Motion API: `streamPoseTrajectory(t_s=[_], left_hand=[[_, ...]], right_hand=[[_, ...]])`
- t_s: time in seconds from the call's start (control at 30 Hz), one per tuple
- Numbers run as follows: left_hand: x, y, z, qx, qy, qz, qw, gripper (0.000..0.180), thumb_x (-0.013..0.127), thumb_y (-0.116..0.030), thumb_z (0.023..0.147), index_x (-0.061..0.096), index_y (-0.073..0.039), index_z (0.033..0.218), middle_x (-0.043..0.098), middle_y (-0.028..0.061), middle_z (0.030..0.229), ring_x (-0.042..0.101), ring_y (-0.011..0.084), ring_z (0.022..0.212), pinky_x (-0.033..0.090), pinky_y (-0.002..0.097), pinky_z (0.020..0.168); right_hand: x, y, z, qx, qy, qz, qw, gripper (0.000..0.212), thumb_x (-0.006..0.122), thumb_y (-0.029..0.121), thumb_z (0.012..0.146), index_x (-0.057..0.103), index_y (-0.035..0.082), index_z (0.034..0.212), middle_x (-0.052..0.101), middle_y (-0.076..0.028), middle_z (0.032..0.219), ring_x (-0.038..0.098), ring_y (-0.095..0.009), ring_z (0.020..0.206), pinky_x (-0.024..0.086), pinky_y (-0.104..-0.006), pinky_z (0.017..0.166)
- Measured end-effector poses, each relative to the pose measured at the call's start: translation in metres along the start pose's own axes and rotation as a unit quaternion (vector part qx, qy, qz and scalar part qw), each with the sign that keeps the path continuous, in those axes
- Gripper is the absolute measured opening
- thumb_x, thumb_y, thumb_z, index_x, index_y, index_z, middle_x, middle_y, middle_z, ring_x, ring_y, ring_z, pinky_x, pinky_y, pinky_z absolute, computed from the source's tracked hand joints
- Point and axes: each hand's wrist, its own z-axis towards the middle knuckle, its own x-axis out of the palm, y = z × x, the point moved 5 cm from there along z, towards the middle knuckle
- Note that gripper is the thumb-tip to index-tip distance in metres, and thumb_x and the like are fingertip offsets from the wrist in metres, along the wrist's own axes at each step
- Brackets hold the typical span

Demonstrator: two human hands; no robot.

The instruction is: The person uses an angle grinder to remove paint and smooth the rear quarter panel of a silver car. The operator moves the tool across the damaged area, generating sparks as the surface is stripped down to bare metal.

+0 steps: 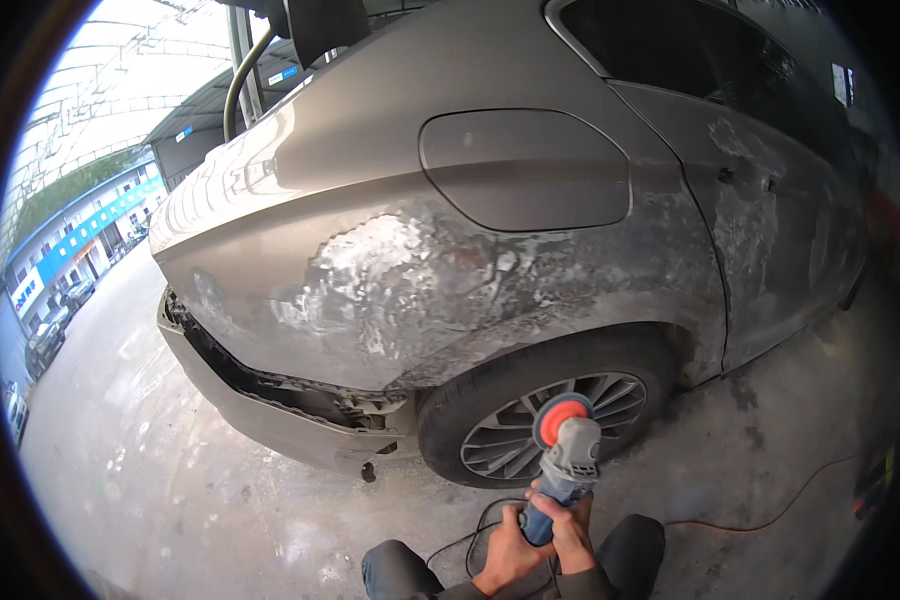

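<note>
Low in front of me, both my hands are wrapped round an angle grinder [568, 478] with a grey head and a blue body. My left hand [510, 556] closes on its rear end, and my right hand [572, 532] grips the body from the right. Its round red-faced pad [562, 416] points up and away, in front of the car's rear wheel [490, 448] in this view. Above the wheel, the rear side panel [390, 275] is dented, with bright bare metal and scuffed paint. The pad appears apart from that panel.
The rear bumper [260, 412] hangs partly detached, with a gap along its top edge. A black cord [467, 537] runs beside my left hand, and an orange cable [770, 523] lies on the concrete at right. The rear door [760, 220] has patchy sanded areas.
</note>
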Motion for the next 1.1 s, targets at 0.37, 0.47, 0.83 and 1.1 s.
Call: streamPoseTrajectory(t_s=[0.37, 0.47, 0.83, 1.1], left_hand=[[-0.024, -0.02, 0.045, 0.06, -0.147, -0.003, 0.987, 0.08, 0.09, -0.032, 0.067, 0.042, -0.001, 0.122, 0.066, 0.0296, 0.1, 0.068, 0.0431, 0.094, 0.054, 0.0457, 0.079], [-0.045, -0.045, 0.067, 0.117, -0.169, 0.022, 0.978, 0.078, 0.09, -0.03, 0.066, 0.043, 0.0, 0.121, 0.066, 0.0289, 0.099, 0.068, 0.0422, 0.094, 0.053, 0.0452, 0.08], [-0.059, -0.025, 0.094, 0.097, -0.161, -0.012, 0.982, 0.07, 0.084, -0.027, 0.073, 0.042, -0.002, 0.123, 0.066, 0.0233, 0.106, 0.068, 0.0366, 0.1, 0.051, 0.0437, 0.085], [-0.047, -0.002, 0.091, 0.092, -0.189, -0.03, 0.977, 0.073, 0.083, -0.028, 0.075, 0.04, -0.002, 0.129, 0.066, 0.0242, 0.105, 0.066, 0.0412, 0.106, 0.051, 0.0449, 0.085]], right_hand=[[0.043, 0.031, 0.046, -0.061, 0.118, -0.012, 0.991, 0.035, 0.081, 0.007, 0.074, 0.067, 0.0, 0.105, 0.07, -0.005, 0.096, 0.068, -0.015, 0.086, 0.054, -0.0308, 0.08], [0.061, 0.041, 0.068, -0.102, 0.12, 0.009, 0.988, 0.03, 0.081, 0.011, 0.075, 0.069, 0.0, 0.1, 0.069, -0.004, 0.096, 0.066, -0.014, 0.085, 0.053, -0.0308, 0.078], [0.089, 0.038, 0.074, -0.158, 0.074, -0.03, 0.984, 0.03, 0.083, 0.014, 0.071, 0.07, -0.003, 0.092, 0.071, -0.006, 0.089, 0.067, -0.015, 0.079, 0.055, -0.0334, 0.074], [0.084, 0.013, 0.08, -0.157, 0.113, -0.109, 0.975, 0.056, 0.083, 0.018, 0.065, 0.063, -0.002, 0.114, 0.071, -0.013, 0.098, 0.07, -0.023, 0.088, 0.056, -0.0373, 0.08]])
